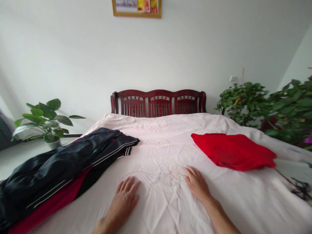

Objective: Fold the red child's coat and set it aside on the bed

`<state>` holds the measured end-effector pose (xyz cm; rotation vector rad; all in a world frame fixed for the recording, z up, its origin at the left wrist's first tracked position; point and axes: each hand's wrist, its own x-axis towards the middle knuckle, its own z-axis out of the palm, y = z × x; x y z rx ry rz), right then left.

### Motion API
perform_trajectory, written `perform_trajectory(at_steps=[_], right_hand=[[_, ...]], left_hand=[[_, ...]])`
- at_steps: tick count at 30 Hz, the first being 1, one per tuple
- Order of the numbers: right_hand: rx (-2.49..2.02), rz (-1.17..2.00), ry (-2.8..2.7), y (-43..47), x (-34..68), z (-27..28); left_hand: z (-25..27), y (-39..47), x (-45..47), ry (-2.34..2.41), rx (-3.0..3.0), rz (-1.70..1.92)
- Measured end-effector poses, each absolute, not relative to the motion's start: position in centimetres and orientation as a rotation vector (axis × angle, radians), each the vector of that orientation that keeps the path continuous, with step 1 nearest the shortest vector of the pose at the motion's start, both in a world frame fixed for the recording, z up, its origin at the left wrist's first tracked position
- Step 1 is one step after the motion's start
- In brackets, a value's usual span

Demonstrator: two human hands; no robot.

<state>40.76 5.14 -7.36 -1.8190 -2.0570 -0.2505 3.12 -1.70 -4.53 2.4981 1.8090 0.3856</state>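
Note:
My left hand (124,199) lies palm down on the pale pink embroidered cloth (156,156), its fingers stretched out and holding nothing. To the right, my right hand (196,182) rests flat on the same cloth beside an embroidered flower, also holding nothing. A folded red garment (234,151) lies beyond my right hand, apart from it. On the left, dark clothes (70,162) with white stripes are laid in a long pile, with a crimson garment (56,206) showing under them. Neither hand touches the clothes.
A dark red wooden bench back (159,105) stands behind the cloth-covered surface, against the wall. There is a potted plant (48,122) at left and leafy plants (246,100) at right. Near the right edge lies a dark, thin-framed object (302,188), perhaps glasses.

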Motion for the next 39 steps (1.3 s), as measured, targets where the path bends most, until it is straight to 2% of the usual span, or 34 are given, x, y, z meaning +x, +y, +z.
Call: perform_trajectory(at_steps=[39], right_hand=[[-1.788,-0.283,-2.053,5.3,40.8,-7.7]], left_hand=[[-5.0,-1.6,3.0,1.809,2.515,0.439]])
